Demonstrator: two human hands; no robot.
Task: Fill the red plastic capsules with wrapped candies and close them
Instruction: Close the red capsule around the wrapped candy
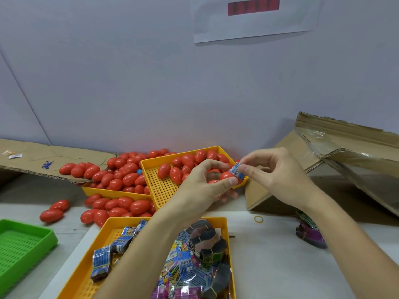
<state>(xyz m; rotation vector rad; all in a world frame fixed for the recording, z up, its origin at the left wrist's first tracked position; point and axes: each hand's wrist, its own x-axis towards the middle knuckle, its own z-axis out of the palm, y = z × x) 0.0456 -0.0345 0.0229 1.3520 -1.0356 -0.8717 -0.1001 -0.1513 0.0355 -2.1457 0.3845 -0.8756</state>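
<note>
Left hand [207, 186] gripped red capsule [226, 176] above the orange tray [164, 195] | right hand [274, 175] pinched blue candy [236, 171] touching capsule's upper right | candy tilted toward capsule, right hand nearer.

You can't read any wording here: the candy packets [185, 270] in the tray below your left hand [200, 190] carry blurred print, and the wall sheet [254, 16] above your right hand [274, 175] shows only a smeared red bar.

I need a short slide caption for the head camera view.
Left hand holds a red capsule while right hand pushes a wrapped candy into it.
</note>
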